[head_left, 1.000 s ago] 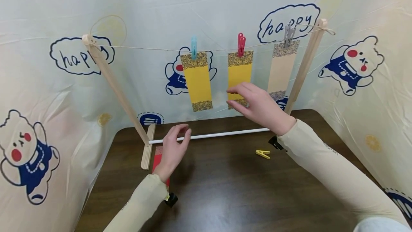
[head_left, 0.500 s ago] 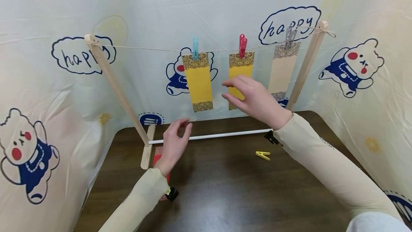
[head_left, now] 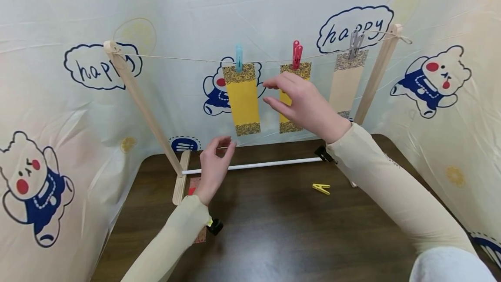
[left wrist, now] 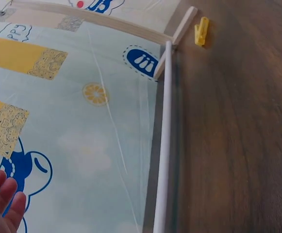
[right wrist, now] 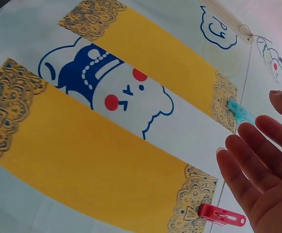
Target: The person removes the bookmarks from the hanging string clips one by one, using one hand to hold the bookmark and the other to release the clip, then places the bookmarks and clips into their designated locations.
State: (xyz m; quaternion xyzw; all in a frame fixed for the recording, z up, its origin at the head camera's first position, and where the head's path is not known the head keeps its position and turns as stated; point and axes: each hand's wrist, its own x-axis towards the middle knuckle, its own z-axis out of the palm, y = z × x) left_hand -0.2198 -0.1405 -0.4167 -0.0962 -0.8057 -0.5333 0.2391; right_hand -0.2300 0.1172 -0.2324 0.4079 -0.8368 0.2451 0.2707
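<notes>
My right hand (head_left: pixel 307 103) is raised before a yellow card (head_left: pixel 291 126) that hangs from a string (head_left: pixel 176 58) by a red clothespin (head_left: pixel 297 55). Its fingers are spread from the thumb and hold nothing. Left of it, another yellow card (head_left: pixel 243 103) hangs by a light blue clothespin (head_left: pixel 239 58). A beige card (head_left: pixel 346 84) hangs at the right by a grey clothespin (head_left: pixel 356 43). My left hand (head_left: pixel 216 164) hovers lower, loosely bent, holding nothing. Beneath that arm a red card (head_left: pixel 201 235) lies on the table, partly hidden.
Wooden posts (head_left: pixel 145 108) carry the string at both ends, the right post (head_left: pixel 377 75) partly behind my right arm. A white rod (head_left: pixel 270 164) runs low between them. On the brown table (head_left: pixel 274 225) lies a yellow clothespin (head_left: pixel 321 188). Printed cloth hangs behind.
My right hand has risen and shifted left, toward the space between the two yellow cards. My left hand has moved up slightly. The cards hang in the same places.
</notes>
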